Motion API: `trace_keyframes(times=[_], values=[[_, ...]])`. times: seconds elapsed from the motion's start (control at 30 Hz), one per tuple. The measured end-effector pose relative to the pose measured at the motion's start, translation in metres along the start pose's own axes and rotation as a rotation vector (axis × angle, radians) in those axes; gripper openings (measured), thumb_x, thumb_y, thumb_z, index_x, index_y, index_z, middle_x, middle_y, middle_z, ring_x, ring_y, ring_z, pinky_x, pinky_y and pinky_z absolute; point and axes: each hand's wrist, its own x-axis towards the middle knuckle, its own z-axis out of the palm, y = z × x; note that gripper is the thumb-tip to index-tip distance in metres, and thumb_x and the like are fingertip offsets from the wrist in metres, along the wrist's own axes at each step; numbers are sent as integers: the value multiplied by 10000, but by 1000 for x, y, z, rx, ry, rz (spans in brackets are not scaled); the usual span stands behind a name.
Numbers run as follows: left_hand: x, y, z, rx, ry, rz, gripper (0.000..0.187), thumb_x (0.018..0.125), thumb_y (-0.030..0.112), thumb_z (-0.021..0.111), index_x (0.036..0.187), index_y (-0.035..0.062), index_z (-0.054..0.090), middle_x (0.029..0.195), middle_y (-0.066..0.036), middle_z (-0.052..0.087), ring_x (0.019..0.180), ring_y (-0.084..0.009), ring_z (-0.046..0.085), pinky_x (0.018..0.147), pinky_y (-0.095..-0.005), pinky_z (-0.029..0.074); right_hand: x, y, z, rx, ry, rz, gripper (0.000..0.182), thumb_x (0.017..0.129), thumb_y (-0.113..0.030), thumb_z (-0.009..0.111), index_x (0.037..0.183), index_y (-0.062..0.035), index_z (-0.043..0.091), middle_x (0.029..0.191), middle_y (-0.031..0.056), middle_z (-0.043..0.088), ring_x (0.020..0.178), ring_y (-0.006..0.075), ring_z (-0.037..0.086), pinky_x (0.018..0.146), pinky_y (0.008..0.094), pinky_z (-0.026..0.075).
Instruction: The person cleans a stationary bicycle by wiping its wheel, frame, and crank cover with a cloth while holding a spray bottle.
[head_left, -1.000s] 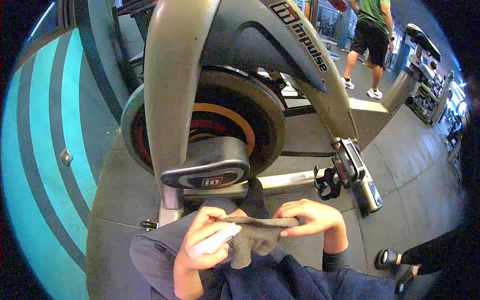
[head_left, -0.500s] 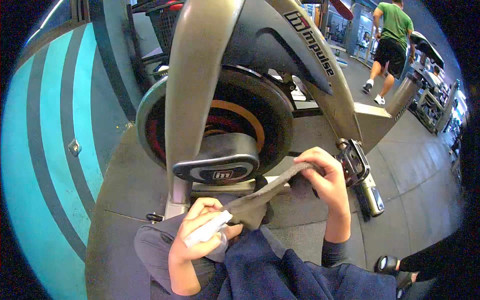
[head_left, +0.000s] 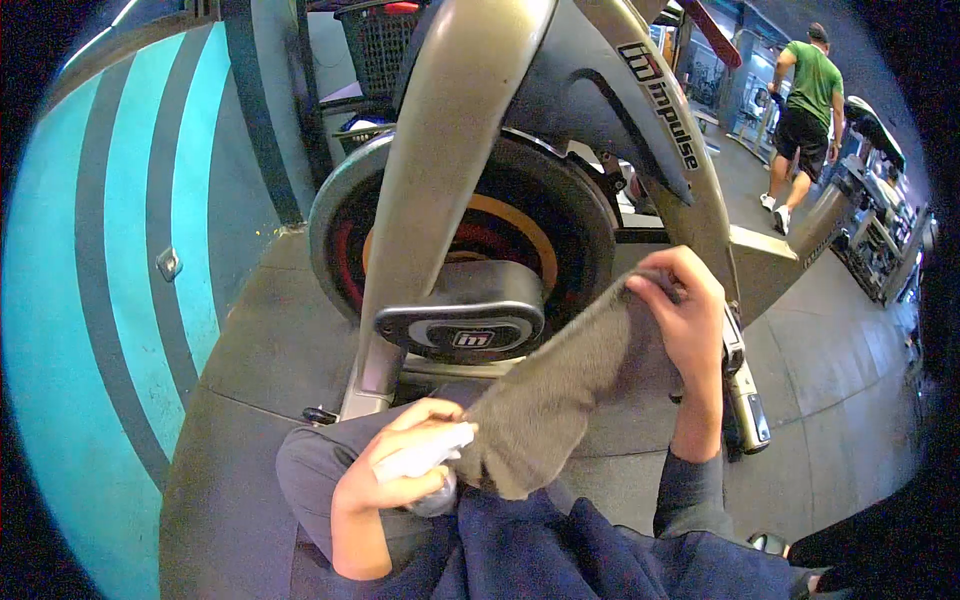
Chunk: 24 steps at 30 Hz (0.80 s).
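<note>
A grey-brown cloth [head_left: 560,400] is stretched between my two hands in front of the exercise bike [head_left: 430,160]. My right hand [head_left: 690,310] pinches its upper right corner between thumb and fingers, raised near the bike's frame. Lower down, my left hand [head_left: 400,465] is closed around a spray bottle [head_left: 425,455] with a white top and a clear body, mostly covered by my palm. The cloth's left edge meets the fingers of that hand; how they grip it is hidden. Just behind the cloth is the bike's rounded plastic cover [head_left: 460,325], with a large flywheel [head_left: 345,225] beyond.
A wall with turquoise and dark stripes [head_left: 120,250] runs along the left. Behind the bike stands a black basket [head_left: 380,50]. A person in a green shirt [head_left: 812,80] is at the back right, near other gym machines. Dark rubber tiles [head_left: 780,390] form the floor.
My right hand has risen to the right, and the cloth has spread from a narrow folded strip into a wide hanging sheet. The person in green has moved farther away.
</note>
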Motion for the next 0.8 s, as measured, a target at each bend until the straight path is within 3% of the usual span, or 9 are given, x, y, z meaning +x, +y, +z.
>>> trace_keyframes(times=[0.13, 0.17, 0.23, 0.37, 0.4, 0.6, 0.67, 0.73, 0.8], values=[[6, 7, 6, -92, 80, -52, 514, 668, 22, 620, 1173, -71, 594, 1299, -135, 461, 1030, -188, 560, 837, -271, 466, 4, -32, 10, -24, 45, -176, 193, 685, -57, 770, 806, -25, 622, 777, 108, 614, 727, 266, 604, 664, 327, 490], [6, 11, 9, -195, 126, -99, 546, 696, 35, 634, 1235, -31, 583, 1236, -97, 485, 1006, -145, 542, 858, -266, 444, -2, -43, 11, 10, 5, -283, 208, 659, -84, 785, 784, -48, 623, 760, 93, 612, 715, 265, 602, 644, 343, 494], [7, 19, 13, -241, 178, -117, 550, 704, 36, 634, 1245, -40, 570, 1244, -84, 473, 992, -135, 538, 845, -258, 445, -25, -58, 20, 147, -181, -405, 223, 645, -150, 795, 784, -78, 636, 751, 74, 608, 723, 263, 609, 630, 363, 504], [8, 29, 19, -326, 257, -156, 594, 685, 42, 628, 1258, -80, 532, 1302, -73, 444, 969, -122, 541, 810, -239, 443, -82, -67, 50, 336, -475, -387, 268, 664, -125, 756, 908, -108, 646, 879, 36, 614, 783, 228, 619, 623, 326, 522], [7, 30, 20, -295, 286, -176, 612, 650, 47, 621, 1238, -101, 534, 1330, -83, 443, 967, -131, 551, 805, -236, 440, -94, -65, 55, 344, -526, -369, 294, 661, -112, 748, 934, -105, 639, 916, 27, 613, 808, 222, 617, 649, 328, 516], [2, 23, 23, -277, 127, -151, 582, 729, 114, 687, 1263, -68, 547, 1323, -100, 416, 1044, -133, 508, 849, -256, 425, -110, -62, 61, 593, -506, -136, 203, 743, -124, 744, 907, -61, 642, 884, 68, 640, 806, 256, 629, 717, 324, 501], [0, 21, 22, -143, 71, -152, 574, 695, 88, 681, 1239, -60, 574, 1346, -137, 418, 1118, -170, 507, 924, -283, 414, -106, -62, 52, 638, -440, 99, 127, 796, -105, 718, 859, -24, 643, 864, 100, 647, 807, 237, 636, 721, 327, 494], [0, 25, 23, -195, 69, -209, 566, 680, 75, 677, 1221, -65, 584, 1357, -144, 422, 1148, -188, 504, 944, -290, 408, -100, -52, 45, 554, -304, 135, 128, 781, -83, 719, 857, -18, 640, 848, 106, 634, 791, 243, 621, 712, 330, 487], [-1, 22, 25, -213, 83, -170, 577, 706, 42, 626, 1279, 7, 567, 1352, -126, 418, 1092, -144, 517, 904, -272, 418, -98, -47, 42, 421, -161, 119, 148, 752, -72, 734, 854, -18, 643, 829, 105, 621, 767, 251, 604, 690, 331, 481]])
